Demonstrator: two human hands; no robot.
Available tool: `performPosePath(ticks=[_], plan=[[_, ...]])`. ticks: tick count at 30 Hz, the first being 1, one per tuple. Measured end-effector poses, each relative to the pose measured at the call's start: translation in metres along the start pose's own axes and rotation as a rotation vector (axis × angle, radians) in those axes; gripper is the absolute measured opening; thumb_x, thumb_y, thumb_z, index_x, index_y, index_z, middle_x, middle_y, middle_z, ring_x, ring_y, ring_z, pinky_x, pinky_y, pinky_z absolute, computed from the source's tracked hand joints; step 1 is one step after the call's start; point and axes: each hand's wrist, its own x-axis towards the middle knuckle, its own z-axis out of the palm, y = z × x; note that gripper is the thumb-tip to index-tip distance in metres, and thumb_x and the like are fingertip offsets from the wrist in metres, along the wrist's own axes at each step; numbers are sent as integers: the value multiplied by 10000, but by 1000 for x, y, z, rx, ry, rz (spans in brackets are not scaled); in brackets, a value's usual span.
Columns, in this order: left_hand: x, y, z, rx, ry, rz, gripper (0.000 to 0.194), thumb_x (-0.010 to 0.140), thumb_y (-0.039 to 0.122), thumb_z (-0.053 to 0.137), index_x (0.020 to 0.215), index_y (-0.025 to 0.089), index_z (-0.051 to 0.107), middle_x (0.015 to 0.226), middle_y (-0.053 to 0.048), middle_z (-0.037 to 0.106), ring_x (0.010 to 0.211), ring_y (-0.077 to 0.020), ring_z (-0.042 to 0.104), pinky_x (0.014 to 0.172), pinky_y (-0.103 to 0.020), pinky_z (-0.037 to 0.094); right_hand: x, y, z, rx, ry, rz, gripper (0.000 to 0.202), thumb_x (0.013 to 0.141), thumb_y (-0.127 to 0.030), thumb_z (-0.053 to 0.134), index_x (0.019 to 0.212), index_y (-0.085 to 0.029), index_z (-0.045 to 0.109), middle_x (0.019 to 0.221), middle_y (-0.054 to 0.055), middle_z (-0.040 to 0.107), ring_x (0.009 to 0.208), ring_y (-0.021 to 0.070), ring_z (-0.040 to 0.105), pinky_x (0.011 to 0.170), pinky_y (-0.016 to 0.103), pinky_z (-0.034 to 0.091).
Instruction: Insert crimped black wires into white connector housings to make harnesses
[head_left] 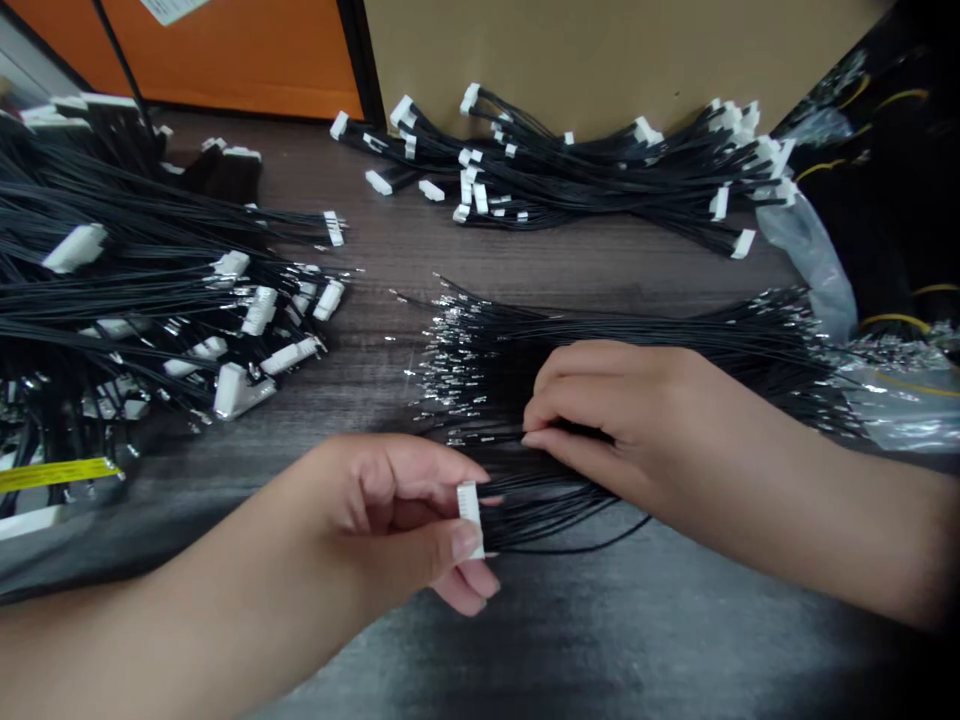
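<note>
Between the thumb and fingers of my left hand [420, 525] is a white connector [470, 518], with several black wires [555, 510] running from it to the right. My right hand [592, 410] is closed in a pinch at the near edge of a loose bundle of black wires [637, 335] with bare metal tips. Whether a wire is between its fingertips is too small to make out. The bundle lies just beyond both hands, its left tips fanned out above my left hand.
Black wires with white connectors [259, 310] are heaped at the left, beside a yellow strip [60, 473]. Finished-looking cables with white connectors [592, 180] lie along a brown board [600, 60]. Plastic bags [814, 260] and more wires sit at the right.
</note>
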Motion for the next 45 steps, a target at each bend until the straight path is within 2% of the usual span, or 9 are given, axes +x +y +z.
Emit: performPosePath(ticks=[8, 11, 15, 26, 31, 35, 38, 40, 45], plan=[[-1, 3, -3, -28, -41, 17, 148, 802, 73, 886, 810, 216, 849, 714, 64, 873, 658, -74, 807, 650, -87, 634, -11, -13, 1, -17, 77, 149, 213, 1091, -160, 491, 947, -199, 642, 941, 39, 713, 779, 166, 690, 697, 302, 542], [-1, 5, -3, -64, -56, 20, 154, 807, 61, 894, 843, 210, 877, 707, 57, 874, 646, -72, 801, 646, -92, 644, -18, -26, 3, -128, 71, -8, 289, 1034, -41, 457, 877, -187, 652, 879, 21, 660, 725, 151, 605, 666, 303, 487], [0, 4, -3, -59, -70, 23, 137, 832, 63, 888, 866, 194, 900, 722, 41, 877, 671, -79, 805, 675, -111, 666, -25, -39, 9, -324, -21, -247, 319, 915, 18, 494, 875, -201, 723, 901, 32, 595, 821, 214, 499, 813, 378, 461], [0, 3, -4, -31, -74, 38, 122, 825, 72, 898, 841, 193, 896, 736, 37, 870, 683, -81, 800, 672, -106, 653, -33, -43, 14, -306, -65, -170, 242, 940, -33, 479, 920, -239, 603, 867, 22, 521, 821, 213, 435, 790, 377, 406], [0, 0, -2, -8, -46, 57, 131, 814, 84, 886, 855, 209, 893, 741, 52, 862, 685, -91, 806, 676, -125, 659, -26, -44, 17, -361, -116, -278, 231, 846, -36, 586, 877, -212, 731, 880, 49, 638, 822, 228, 522, 751, 403, 455], [0, -4, -1, 27, -14, 59, 129, 808, 100, 875, 848, 222, 884, 719, 62, 850, 667, -96, 805, 654, -123, 645, -14, -37, 14, -204, -91, -182, 235, 907, -28, 611, 808, -202, 734, 824, 43, 689, 757, 195, 590, 696, 370, 514], [0, -13, -3, -7, 3, 85, 128, 831, 118, 878, 866, 241, 873, 727, 62, 856, 681, -106, 814, 664, -130, 640, -5, -20, 6, -17, -4, -46, 122, 1031, -145, 660, 929, -188, 711, 889, 5, 692, 717, 127, 620, 598, 268, 495], [0, -21, -6, -48, -3, 121, 139, 869, 137, 870, 925, 264, 872, 750, 59, 869, 705, -122, 828, 681, -153, 651, 0, -8, 4, 44, 48, 5, 27, 1003, -152, 738, 980, -159, 724, 940, 14, 695, 753, 120, 648, 639, 247, 505], [0, -27, -9, -85, 0, 111, 123, 877, 176, 895, 954, 268, 870, 760, 54, 874, 706, -133, 835, 668, -161, 652, 5, 1, 10, 0, 63, -29, 251, 1042, -60, 622, 821, -109, 731, 867, 65, 712, 813, 184, 679, 751, 311, 534]])
